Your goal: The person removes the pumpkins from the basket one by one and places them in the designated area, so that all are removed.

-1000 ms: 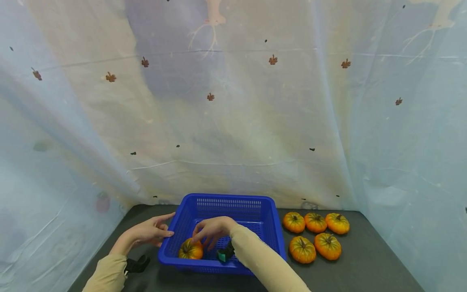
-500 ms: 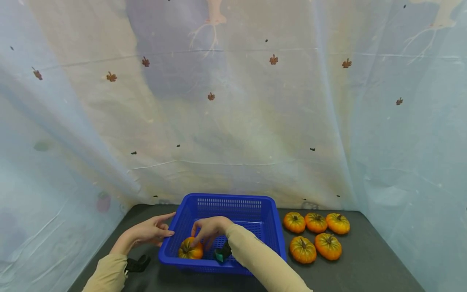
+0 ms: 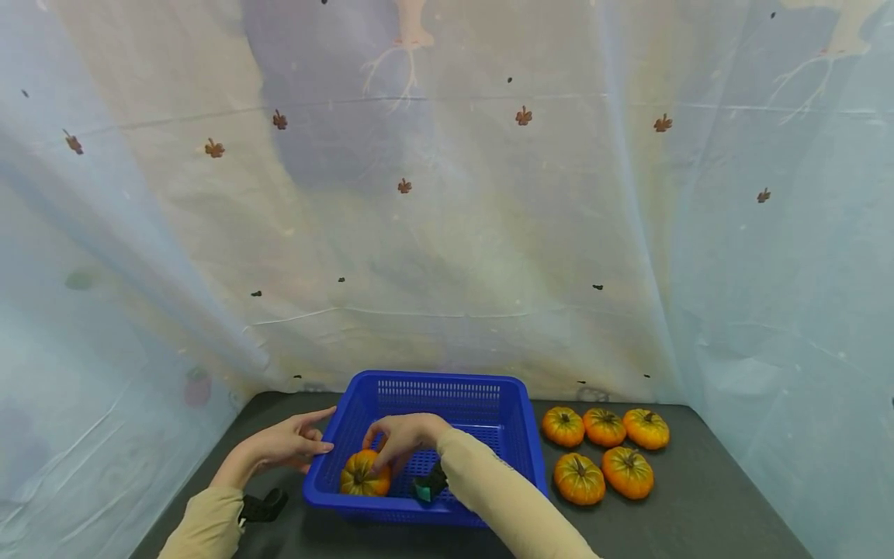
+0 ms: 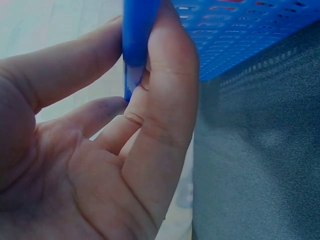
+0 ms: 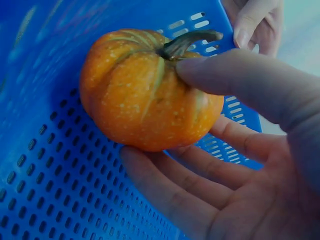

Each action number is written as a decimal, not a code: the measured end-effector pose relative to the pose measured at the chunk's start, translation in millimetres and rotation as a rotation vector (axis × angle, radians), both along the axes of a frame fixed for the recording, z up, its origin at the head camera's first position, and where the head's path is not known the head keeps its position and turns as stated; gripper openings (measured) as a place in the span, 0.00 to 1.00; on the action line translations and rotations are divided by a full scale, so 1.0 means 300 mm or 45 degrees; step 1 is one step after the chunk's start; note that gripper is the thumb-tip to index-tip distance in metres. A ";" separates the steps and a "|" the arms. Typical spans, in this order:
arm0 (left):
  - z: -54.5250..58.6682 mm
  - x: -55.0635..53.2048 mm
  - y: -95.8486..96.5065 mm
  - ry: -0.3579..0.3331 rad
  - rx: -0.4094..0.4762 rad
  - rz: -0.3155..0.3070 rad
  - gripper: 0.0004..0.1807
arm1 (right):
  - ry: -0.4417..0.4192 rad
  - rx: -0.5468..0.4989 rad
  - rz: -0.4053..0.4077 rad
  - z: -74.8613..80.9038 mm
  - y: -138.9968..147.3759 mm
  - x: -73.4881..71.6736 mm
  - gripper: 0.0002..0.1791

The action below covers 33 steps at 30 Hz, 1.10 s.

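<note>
A blue plastic basket [image 3: 447, 376] with slotted walls stands on the dark table. My left hand [image 3: 282, 442] pinches its left rim; in the left wrist view the thumb is on one side of the rim [image 4: 140, 35] and curled fingers on the other. Inside the basket, at the near left corner, is an orange ribbed pumpkin [image 3: 359, 475]. My right hand [image 3: 407, 436] reaches in and grips this pumpkin. The right wrist view has the thumb on top of the pumpkin [image 5: 135, 95] beside its stem, with the fingers underneath.
Several orange pumpkins [image 3: 580, 477] sit in two rows on the table [image 3: 705, 497], right of the basket. A pale printed curtain [image 3: 447, 248] hangs behind the table and along both sides. Black straps [image 3: 261, 506] are on the wrists.
The right thumb has come down onto the pumpkin, and the pumpkin has shifted slightly upward in the head view. The left hand and basket keep their places.
</note>
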State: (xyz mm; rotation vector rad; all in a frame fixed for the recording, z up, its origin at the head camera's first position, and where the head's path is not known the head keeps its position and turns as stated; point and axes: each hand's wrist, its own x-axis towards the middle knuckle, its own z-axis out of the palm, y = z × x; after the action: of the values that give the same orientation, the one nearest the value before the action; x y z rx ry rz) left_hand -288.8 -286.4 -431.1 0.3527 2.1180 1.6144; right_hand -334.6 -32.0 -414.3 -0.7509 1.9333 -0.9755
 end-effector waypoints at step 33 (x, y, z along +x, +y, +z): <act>-0.009 -0.008 -0.006 -0.025 0.057 -0.044 0.47 | 0.039 -0.267 -0.073 0.123 0.357 -0.103 0.21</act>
State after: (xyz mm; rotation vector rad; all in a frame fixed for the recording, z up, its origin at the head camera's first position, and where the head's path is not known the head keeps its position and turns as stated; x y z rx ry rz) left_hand -291.2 -288.2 -433.9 0.3838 2.0528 1.6414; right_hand -365.5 74.9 -377.5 -0.8367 1.9071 -1.2217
